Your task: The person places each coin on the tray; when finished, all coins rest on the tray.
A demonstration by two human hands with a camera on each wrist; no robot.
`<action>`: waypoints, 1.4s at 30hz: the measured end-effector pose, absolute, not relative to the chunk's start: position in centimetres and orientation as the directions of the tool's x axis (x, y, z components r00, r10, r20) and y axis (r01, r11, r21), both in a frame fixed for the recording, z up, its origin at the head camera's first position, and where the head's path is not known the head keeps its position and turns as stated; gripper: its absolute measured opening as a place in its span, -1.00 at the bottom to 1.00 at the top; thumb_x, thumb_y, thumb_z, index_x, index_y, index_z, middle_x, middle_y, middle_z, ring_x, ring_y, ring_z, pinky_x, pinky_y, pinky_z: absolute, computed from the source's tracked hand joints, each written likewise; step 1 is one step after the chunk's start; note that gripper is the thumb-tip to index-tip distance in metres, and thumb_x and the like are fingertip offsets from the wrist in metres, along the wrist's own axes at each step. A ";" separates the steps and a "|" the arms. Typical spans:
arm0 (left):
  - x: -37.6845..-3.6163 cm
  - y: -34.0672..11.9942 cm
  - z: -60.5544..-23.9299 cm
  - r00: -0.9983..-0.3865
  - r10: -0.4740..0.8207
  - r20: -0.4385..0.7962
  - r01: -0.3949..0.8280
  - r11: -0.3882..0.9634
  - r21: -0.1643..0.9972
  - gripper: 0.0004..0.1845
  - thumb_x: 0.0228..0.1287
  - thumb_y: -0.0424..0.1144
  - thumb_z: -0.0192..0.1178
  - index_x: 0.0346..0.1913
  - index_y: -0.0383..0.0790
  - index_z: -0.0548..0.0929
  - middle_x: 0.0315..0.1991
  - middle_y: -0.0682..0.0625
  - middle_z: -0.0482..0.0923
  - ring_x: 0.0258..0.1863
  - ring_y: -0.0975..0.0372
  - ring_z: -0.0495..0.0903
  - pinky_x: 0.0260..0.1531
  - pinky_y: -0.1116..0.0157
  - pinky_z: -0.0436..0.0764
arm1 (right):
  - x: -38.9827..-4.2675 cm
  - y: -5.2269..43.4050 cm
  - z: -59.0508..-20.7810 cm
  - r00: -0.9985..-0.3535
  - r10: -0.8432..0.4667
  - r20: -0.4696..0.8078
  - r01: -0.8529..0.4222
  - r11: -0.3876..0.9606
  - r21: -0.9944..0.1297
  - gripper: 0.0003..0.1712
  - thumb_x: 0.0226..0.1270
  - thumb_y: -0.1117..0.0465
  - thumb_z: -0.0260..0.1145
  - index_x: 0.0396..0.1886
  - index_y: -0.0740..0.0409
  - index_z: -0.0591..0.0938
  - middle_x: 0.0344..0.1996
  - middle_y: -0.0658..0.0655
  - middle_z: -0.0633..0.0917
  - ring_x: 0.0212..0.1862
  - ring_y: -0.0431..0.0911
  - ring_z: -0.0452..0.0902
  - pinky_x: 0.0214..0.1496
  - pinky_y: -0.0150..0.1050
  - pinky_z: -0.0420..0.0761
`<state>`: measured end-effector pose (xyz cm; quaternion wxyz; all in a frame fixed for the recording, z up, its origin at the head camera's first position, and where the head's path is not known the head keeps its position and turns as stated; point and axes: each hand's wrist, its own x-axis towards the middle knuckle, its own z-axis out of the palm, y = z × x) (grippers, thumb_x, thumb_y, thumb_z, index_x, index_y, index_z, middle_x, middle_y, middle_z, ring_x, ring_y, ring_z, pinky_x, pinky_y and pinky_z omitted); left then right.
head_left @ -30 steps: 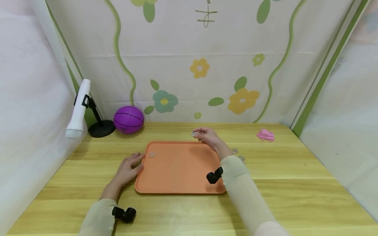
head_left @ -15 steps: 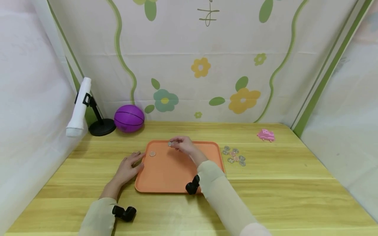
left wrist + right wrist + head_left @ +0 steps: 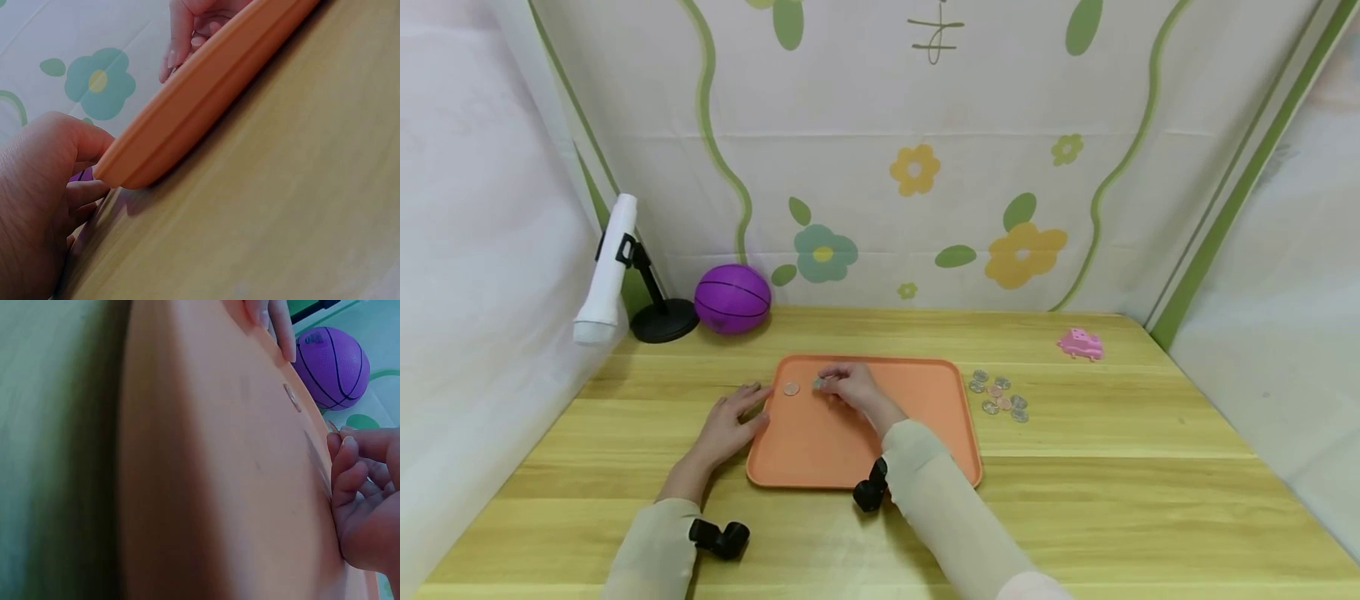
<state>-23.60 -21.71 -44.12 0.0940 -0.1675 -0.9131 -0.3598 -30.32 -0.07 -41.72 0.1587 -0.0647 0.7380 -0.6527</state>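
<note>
Your right hand (image 3: 854,387) pinches one coin (image 3: 817,383) just right of the flat coin (image 3: 791,388) on the tray (image 3: 805,454), while your left hand (image 3: 727,427), fingers loosely spread, touches its left edge.

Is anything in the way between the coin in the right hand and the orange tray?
Nothing visible stands between the held coin in the right hand and the orange tray. Another coin lies on it, apart, to the left.

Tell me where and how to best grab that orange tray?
Probably by its raised rim at both short ends, one hand from each side: the rim stands up around the flat floor, offering an edge. The left hand touches the left end. Keep it level, since a coin lies flat inside.
</note>
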 end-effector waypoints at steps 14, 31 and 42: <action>-23.7 -21.6 -44.1 -0.927 0.239 0.288 0.371 0.681 0.631 -0.54 0.11 -0.29 0.08 0.12 -0.33 0.40 0.14 -0.35 0.20 0.18 -0.13 0.06 0.07 -0.16 -0.13 | -30.2 -0.4 -42.5 -0.955 -0.268 -0.124 0.080 0.169 -0.982 -0.83 0.04 0.41 0.25 -0.30 0.28 0.61 -0.47 0.11 0.64 -0.67 -0.12 0.43 -0.65 -0.35 0.42; -23.8 -21.3 -44.2 -0.927 0.244 0.286 0.374 0.672 0.639 -0.54 0.12 -0.26 0.08 0.12 -0.31 0.40 0.14 -0.33 0.21 0.18 -0.12 0.06 0.07 -0.15 -0.14 | -30.2 0.5 -42.2 -0.951 -0.287 -0.119 0.088 0.119 -0.989 -0.75 0.10 0.36 0.22 -0.19 0.36 0.55 -0.48 0.20 0.58 -0.62 -0.12 0.38 -0.63 -0.36 0.38; -23.8 -21.8 -44.3 -0.922 0.245 0.301 0.385 0.674 0.630 -0.54 0.13 -0.26 0.08 0.12 -0.33 0.40 0.13 -0.34 0.22 0.18 -0.13 0.06 0.06 -0.17 -0.13 | -31.1 3.2 -38.7 -0.953 -0.275 -0.126 0.085 0.156 -0.984 -0.66 0.09 0.29 0.25 -0.09 0.29 0.55 -0.44 0.07 0.59 -0.36 0.15 0.47 -0.31 -0.09 0.50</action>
